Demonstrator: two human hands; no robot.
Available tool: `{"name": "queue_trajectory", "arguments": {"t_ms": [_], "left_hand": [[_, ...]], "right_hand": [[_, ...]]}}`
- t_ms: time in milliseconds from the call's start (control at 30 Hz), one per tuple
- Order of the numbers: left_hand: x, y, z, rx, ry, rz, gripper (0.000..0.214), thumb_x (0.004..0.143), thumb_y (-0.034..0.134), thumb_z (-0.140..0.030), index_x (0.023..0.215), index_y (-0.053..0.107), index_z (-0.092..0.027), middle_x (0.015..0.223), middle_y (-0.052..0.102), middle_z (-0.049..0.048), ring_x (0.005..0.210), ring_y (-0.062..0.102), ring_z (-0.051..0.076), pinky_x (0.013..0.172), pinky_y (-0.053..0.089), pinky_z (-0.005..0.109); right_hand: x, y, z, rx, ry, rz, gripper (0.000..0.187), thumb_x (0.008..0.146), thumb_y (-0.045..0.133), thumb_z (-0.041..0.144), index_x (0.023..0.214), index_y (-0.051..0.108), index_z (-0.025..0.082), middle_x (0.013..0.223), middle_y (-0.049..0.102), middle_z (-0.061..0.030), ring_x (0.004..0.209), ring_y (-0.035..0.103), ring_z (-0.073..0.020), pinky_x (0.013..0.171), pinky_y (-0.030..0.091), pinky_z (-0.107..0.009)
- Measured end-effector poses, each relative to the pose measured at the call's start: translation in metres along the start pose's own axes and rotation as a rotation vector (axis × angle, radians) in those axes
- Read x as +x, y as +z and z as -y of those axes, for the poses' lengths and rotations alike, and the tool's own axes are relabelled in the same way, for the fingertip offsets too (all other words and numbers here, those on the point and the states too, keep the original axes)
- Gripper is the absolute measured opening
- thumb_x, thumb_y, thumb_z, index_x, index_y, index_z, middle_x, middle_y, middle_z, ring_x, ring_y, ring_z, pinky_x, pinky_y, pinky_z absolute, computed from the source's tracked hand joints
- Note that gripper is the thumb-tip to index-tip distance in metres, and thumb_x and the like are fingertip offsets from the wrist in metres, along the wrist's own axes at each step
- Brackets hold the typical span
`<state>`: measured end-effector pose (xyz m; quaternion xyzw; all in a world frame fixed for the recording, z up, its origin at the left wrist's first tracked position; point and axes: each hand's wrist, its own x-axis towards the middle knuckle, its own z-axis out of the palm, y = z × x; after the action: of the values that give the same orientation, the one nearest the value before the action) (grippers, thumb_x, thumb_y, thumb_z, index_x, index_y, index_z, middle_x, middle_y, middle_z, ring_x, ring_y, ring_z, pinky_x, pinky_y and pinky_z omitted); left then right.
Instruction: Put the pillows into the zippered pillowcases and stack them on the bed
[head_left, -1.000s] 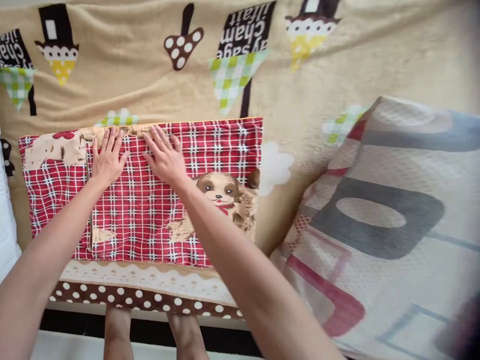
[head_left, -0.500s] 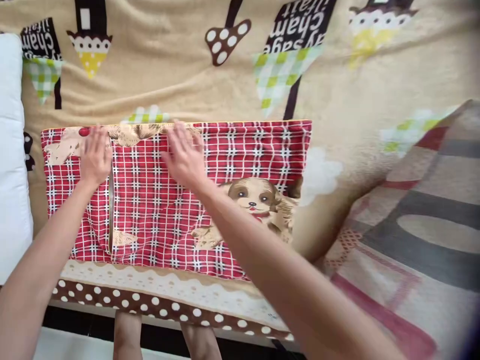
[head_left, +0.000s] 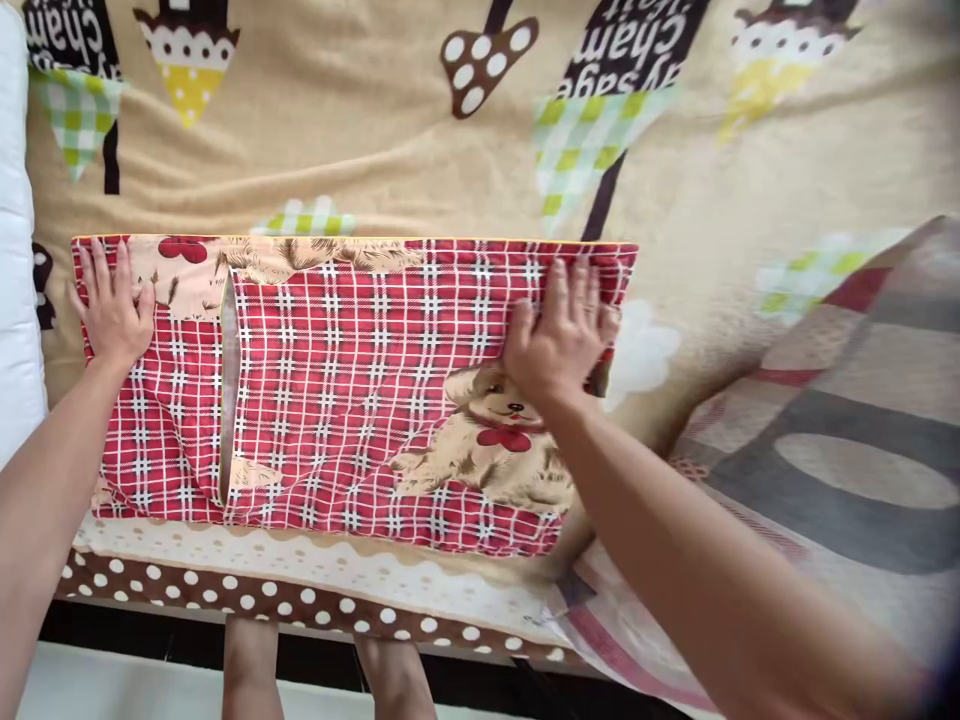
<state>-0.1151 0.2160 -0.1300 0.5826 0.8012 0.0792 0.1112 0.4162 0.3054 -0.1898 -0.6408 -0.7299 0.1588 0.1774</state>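
A red plaid pillowcase with printed puppies lies flat on the bed, with a slit-like opening running across it left of the middle. My left hand rests on its upper left corner, fingers stretched out and apart. Toward the right end, my right hand presses flat on the cloth above the printed puppy, its fingers spread. Neither hand grips anything. Small wrinkles show in the lower left part of the cloth.
Under the pillowcase is a beige patterned blanket with a brown polka-dot border. A white pillow is at the left edge. A grey, white and red cloth is bunched at the right. My legs stand by the bed's near edge.
My hands have slid apart over the pillowcase: the left toward its left corner, the right toward its right end. The cloth looks more spread out, and the view has shifted slightly.
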Motion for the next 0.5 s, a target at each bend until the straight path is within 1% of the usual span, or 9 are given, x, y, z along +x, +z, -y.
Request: {"name": "queue_trajectory", "arguments": {"t_ms": [67,100,167,233,267,333,367,433,500], "left_hand": [[0.004,-0.001,0.002,0.008,-0.008,0.016,0.07,0.099,0.042,-0.049,0.153,0.024,-0.009,0.165,0.002,0.0113,0.152,-0.002,0.031,0.116,-0.014,0.061],[0.003,-0.002,-0.002,0.008,-0.02,0.017,0.069,0.099,0.043,-0.049,0.153,0.025,-0.011,0.165,0.003,0.0107,0.152,0.0,0.031,0.116,-0.013,0.062],[-0.012,-0.005,-0.021,-0.002,-0.031,-0.019,0.064,0.1,0.039,-0.046,0.154,0.025,-0.015,0.165,0.008,0.0093,0.152,0.004,0.031,0.117,-0.012,0.061],[-0.048,-0.003,-0.053,-0.024,0.012,-0.094,0.061,0.101,0.034,-0.042,0.156,0.019,-0.02,0.165,0.011,0.0074,0.152,0.008,0.027,0.12,-0.008,0.057],[-0.073,0.001,-0.072,-0.035,0.061,-0.126,0.061,0.101,0.033,-0.04,0.157,0.014,-0.022,0.165,0.012,0.0062,0.152,0.01,0.024,0.122,-0.004,0.054],[-0.127,0.016,-0.106,-0.068,0.167,-0.067,0.068,0.1,0.035,-0.039,0.158,0.002,-0.028,0.165,0.011,0.0035,0.152,0.013,0.021,0.125,0.007,0.05],[-0.152,0.025,-0.118,-0.054,0.197,-0.013,0.069,0.1,0.036,-0.038,0.158,0.0,-0.028,0.164,0.014,0.0041,0.151,0.015,0.021,0.124,0.009,0.05],[-0.191,0.044,-0.132,0.01,0.241,0.043,0.064,0.1,0.035,-0.036,0.158,0.007,-0.029,0.161,0.023,0.0056,0.15,0.021,0.022,0.124,0.008,0.05],[-0.209,0.059,-0.134,0.065,0.221,0.054,0.061,0.1,0.036,-0.036,0.157,0.017,-0.028,0.159,0.029,0.0084,0.148,0.026,0.025,0.123,0.005,0.052]], "right_hand": [[-0.006,-0.01,-0.014,-0.001,-0.014,-0.005,0.056,0.101,0.029,0.05,0.155,0.023,0.034,0.16,0.029,0.0019,0.148,0.025,-0.035,0.118,0.018,-0.065],[-0.011,-0.012,-0.008,-0.011,-0.017,-0.006,0.056,0.102,0.029,0.047,0.156,0.02,0.036,0.161,0.027,0.0035,0.148,0.024,-0.0344,0.119,0.018,-0.064],[-0.03,-0.007,0.03,-0.034,-0.003,0.01,0.057,0.103,0.029,0.041,0.156,0.01,0.039,0.163,0.022,0.0051,0.149,0.021,-0.0313,0.119,0.019,-0.064],[-0.066,0.008,0.09,-0.006,-0.041,0.099,0.063,0.103,0.031,0.035,0.157,-0.002,0.036,0.164,0.019,0.0023,0.151,0.019,-0.0267,0.12,0.022,-0.062],[-0.088,0.019,0.123,0.023,-0.118,0.162,0.068,0.102,0.035,0.033,0.157,-0.005,0.032,0.164,0.02,-0.0003,0.15,0.02,-0.0246,0.119,0.025,-0.06],[-0.134,0.042,0.183,0.077,-0.296,0.216,0.072,0.1,0.042,0.032,0.158,-0.001,0.026,0.16,0.03,-0.0045,0.148,0.028,-0.0205,0.119,0.03,-0.053],[-0.154,0.052,0.206,0.094,-0.372,0.262,0.071,0.099,0.043,0.031,0.158,0.005,0.023,0.159,0.033,-0.0057,0.148,0.028,-0.0196,0.12,0.03,-0.049],[-0.18,0.065,0.232,0.107,-0.448,0.298,0.061,0.099,0.041,0.028,0.156,0.022,0.021,0.157,0.036,-0.0055,0.148,0.026,-0.0193,0.121,0.025,-0.045],[-0.185,0.066,0.227,0.111,-0.506,0.339,0.055,0.099,0.04,0.027,0.153,0.032,0.021,0.158,0.034,-0.0036,0.149,0.024,-0.0183,0.122,0.022,-0.043]]}}
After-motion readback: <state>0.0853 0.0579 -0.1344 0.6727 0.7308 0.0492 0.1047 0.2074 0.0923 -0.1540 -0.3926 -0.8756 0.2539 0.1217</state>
